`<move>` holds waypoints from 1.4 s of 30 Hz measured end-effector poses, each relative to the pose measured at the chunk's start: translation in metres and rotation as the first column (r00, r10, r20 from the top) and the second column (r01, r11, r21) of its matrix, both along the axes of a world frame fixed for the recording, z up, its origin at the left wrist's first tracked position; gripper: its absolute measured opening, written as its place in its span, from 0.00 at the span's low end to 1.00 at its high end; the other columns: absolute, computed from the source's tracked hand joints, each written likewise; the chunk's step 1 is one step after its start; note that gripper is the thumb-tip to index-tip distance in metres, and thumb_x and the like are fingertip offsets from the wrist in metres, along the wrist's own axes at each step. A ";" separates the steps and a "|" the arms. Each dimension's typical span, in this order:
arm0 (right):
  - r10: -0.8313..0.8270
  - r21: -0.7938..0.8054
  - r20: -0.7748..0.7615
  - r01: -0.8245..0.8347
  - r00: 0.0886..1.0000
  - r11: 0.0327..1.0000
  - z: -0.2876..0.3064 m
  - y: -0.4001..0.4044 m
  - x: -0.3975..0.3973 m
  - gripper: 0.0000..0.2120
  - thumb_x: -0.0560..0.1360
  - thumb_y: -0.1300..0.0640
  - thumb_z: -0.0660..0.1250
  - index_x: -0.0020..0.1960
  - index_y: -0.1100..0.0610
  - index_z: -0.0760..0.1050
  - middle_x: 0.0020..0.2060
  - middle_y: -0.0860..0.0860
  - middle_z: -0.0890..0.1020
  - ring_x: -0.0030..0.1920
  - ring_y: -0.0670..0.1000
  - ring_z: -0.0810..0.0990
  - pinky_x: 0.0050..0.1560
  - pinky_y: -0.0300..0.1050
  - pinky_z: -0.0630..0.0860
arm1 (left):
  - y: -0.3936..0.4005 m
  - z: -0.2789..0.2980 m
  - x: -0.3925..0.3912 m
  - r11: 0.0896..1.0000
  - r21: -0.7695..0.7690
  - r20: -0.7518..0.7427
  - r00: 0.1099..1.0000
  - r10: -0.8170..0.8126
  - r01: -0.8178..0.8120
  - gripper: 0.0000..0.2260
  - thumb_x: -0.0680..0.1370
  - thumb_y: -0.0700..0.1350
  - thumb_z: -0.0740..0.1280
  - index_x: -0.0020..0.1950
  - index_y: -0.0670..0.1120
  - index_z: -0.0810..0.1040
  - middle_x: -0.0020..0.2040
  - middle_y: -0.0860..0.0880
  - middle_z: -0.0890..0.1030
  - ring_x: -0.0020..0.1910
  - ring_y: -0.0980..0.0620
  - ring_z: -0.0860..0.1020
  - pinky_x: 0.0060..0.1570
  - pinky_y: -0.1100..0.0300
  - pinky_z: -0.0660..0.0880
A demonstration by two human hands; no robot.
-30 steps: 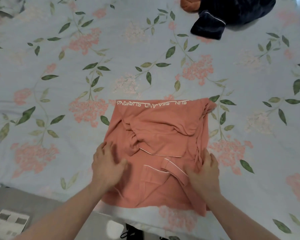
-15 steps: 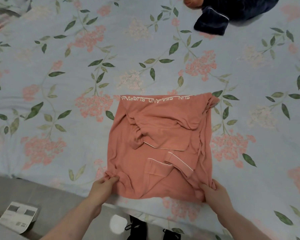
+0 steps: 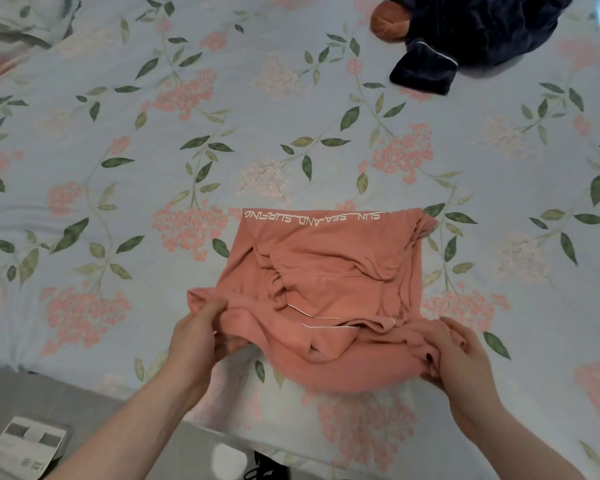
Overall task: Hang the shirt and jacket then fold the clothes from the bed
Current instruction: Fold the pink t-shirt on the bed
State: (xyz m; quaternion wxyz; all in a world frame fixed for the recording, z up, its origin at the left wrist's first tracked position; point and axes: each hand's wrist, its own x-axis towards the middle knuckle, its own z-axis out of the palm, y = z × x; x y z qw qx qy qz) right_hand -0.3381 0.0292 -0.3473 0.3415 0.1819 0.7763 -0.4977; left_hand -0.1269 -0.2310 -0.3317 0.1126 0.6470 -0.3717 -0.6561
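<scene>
1. Step in hand: the folding stage. A salmon-pink garment lay partly folded near the front edge of the bed, its near hem raised off the sheet by both hands.
2. Left hand: grip closed on the near-left corner, thumb on top and fingers curled beneath the cloth.
3. Right hand: grip closed on the near-right corner, the cloth bunched inside the curled fingers.
4. Judgement: the next move appeared to call for carrying the lifted hem away from the body and laying it against the far edge, where the white lettering ran, with both corners kept level so the fold landed square.
5. Materials: the garment looked like a soft, matte knit, limp and easily creased, with thin white piping across its middle and a gathered pucker left of centre. The outline was roughly rectangular, the right edge ruffled.
6. Surroundings: the bed sheet was pale blue with pink blossoms and green leaves, smooth and flat. A dark navy garment, plush in look, lay heaped at the far right, an orange-brown bundle touching it.
</scene>
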 end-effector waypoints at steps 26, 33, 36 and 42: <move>0.785 0.528 -0.235 -0.603 0.573 0.598 -0.096 -0.105 -0.120 0.43 0.81 0.43 0.65 0.84 0.55 0.44 0.83 0.56 0.52 0.82 0.59 0.53 0.80 0.60 0.55 | -0.032 -0.087 -0.165 -0.249 -0.266 0.709 0.014 -0.705 0.931 0.40 0.76 0.70 0.61 0.83 0.61 0.47 0.85 0.52 0.42 0.83 0.44 0.42 0.79 0.37 0.41; 0.833 0.559 -0.171 -0.644 0.527 0.522 -0.134 -0.117 -0.141 0.44 0.82 0.41 0.61 0.84 0.56 0.36 0.84 0.51 0.42 0.83 0.53 0.44 0.81 0.64 0.52 | -0.040 -0.143 -0.183 -0.263 -0.143 0.751 -0.068 -0.656 0.954 0.38 0.79 0.71 0.57 0.83 0.59 0.45 0.84 0.53 0.42 0.83 0.42 0.39 0.75 0.31 0.35; 0.830 0.582 -0.102 -0.644 0.548 0.496 -0.144 -0.124 -0.138 0.45 0.82 0.38 0.58 0.83 0.53 0.31 0.83 0.48 0.36 0.83 0.54 0.39 0.80 0.68 0.44 | -0.037 -0.154 -0.185 -0.241 -0.154 0.757 -0.042 -0.652 0.958 0.38 0.79 0.69 0.58 0.83 0.59 0.46 0.84 0.54 0.41 0.82 0.41 0.37 0.74 0.32 0.31; 0.832 0.618 -0.091 -0.624 0.547 0.478 -0.159 -0.129 -0.137 0.46 0.82 0.34 0.55 0.81 0.52 0.27 0.82 0.49 0.32 0.82 0.56 0.35 0.79 0.68 0.38 | -0.040 -0.163 -0.190 -0.250 -0.109 0.755 -0.083 -0.650 0.962 0.38 0.80 0.68 0.57 0.83 0.61 0.40 0.82 0.55 0.32 0.81 0.41 0.31 0.71 0.33 0.26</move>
